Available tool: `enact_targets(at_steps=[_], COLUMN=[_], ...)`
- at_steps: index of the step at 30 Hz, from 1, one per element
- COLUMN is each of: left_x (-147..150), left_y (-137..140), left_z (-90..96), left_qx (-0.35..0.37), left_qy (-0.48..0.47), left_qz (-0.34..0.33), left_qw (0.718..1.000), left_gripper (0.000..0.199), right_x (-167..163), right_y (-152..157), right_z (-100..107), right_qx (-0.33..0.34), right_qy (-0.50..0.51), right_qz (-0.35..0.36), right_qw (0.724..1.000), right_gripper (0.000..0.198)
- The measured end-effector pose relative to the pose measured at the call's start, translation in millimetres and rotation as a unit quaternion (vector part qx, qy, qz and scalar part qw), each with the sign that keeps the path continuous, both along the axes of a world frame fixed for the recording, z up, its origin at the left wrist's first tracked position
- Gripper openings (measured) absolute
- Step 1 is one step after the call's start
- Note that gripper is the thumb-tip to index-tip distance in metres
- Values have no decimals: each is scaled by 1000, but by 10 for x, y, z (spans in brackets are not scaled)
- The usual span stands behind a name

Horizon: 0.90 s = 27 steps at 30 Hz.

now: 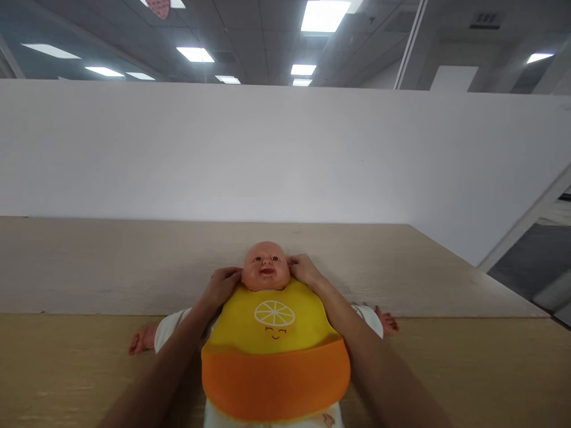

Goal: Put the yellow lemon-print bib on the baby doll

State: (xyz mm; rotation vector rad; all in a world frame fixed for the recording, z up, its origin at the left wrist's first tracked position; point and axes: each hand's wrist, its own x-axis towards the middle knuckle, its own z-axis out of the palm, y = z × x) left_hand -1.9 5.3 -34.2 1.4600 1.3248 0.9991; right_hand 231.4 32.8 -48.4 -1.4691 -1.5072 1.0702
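A baby doll (266,261) in white clothes lies on its back on the table, its head toward the far side and its arms spread out. Over its chest lies a yellow bib (241,321) with a white citrus slice, a smiling face and an orange pocket along the bottom. My left hand (223,284) is at the left side of the doll's neck, fingers closed at the bib's upper end. On the other side, my right hand (305,269) pinches near the neck at the bib's right upper end. The doll's head and my fingers hide the ends of the neckband.
The wooden table (473,362) has a lighter rear section (111,261). Behind it stands a white partition (223,148), topped by glass panels. To the right, beyond the table's slanted edge, a grey floor (526,255) shows.
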Motion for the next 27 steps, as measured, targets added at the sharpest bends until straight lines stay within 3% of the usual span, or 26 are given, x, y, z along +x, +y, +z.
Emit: enact_targets(at_steps=[5,10,12,15,18,20,27], left_x=[-15,-19,-9,-1,-27,-60,-136], left_y=[16,4,-48,-182,-328,-407,-594], left_z=[-11,-18,6,79,153,183,189], left_qx=[-3,-25,-53,-109,-150,-151,-139], left_qy=[12,1,-37,-99,-135,-153,-191], left_qz=[18,27,34,49,42,30,-37], left_qw=[1000,999,997,988,979,976,971], left_gripper=[26,27,36,65,82,77,25], right_x=[5,-31,-23,30,90,102,-28], right_y=[15,-128,-273,-574,-893,-1058,-1225], right_z=[-31,76,136,216,306,376,515], right_qx=[5,-23,-52,-101,-106,-85,-62], right_qy=[-15,27,64,151,229,245,230], right_qz=[6,-28,-49,-65,-61,-58,-117], right_qw=[1000,999,995,981,966,964,964], right_gripper=[26,24,27,43,48,45,31])
